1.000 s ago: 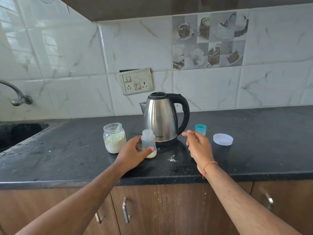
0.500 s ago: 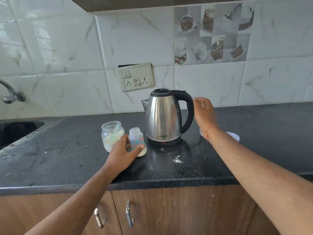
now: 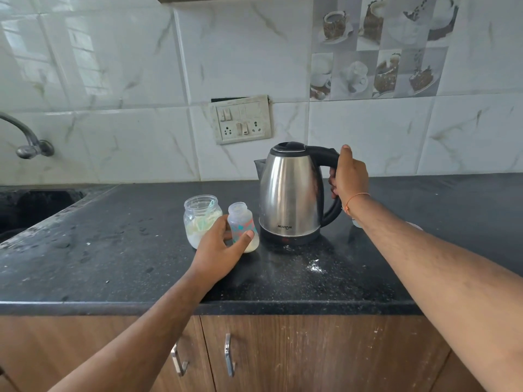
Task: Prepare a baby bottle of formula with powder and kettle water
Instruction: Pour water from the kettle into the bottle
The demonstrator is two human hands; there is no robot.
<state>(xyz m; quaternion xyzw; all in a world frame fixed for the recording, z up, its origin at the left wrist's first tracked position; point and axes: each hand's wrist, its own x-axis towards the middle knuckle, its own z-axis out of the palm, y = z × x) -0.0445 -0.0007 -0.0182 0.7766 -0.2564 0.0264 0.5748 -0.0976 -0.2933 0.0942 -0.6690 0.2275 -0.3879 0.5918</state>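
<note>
A small clear baby bottle (image 3: 241,220) with no cap stands on the black counter (image 3: 113,250), a layer of pale powder at its bottom. My left hand (image 3: 219,248) holds it low, thumb on the front and fingers behind. Right of it stands a steel kettle (image 3: 290,193) with a black lid and handle. My right hand (image 3: 349,176) grips that handle, fingers curled round it. A glass jar (image 3: 199,216) of white powder with a pale green scoop inside stands open just left of the bottle.
Spilled powder (image 3: 315,267) dots the counter in front of the kettle. A sink (image 3: 31,207) with a tap (image 3: 27,140) lies at the far left. A switch and socket plate (image 3: 240,120) is on the tiled wall behind. My right forearm hides the things right of the kettle.
My right hand rose from in front of the kettle, reached its handle and closed round it. My left hand stayed on the bottle. The view moved closer and to the right.
</note>
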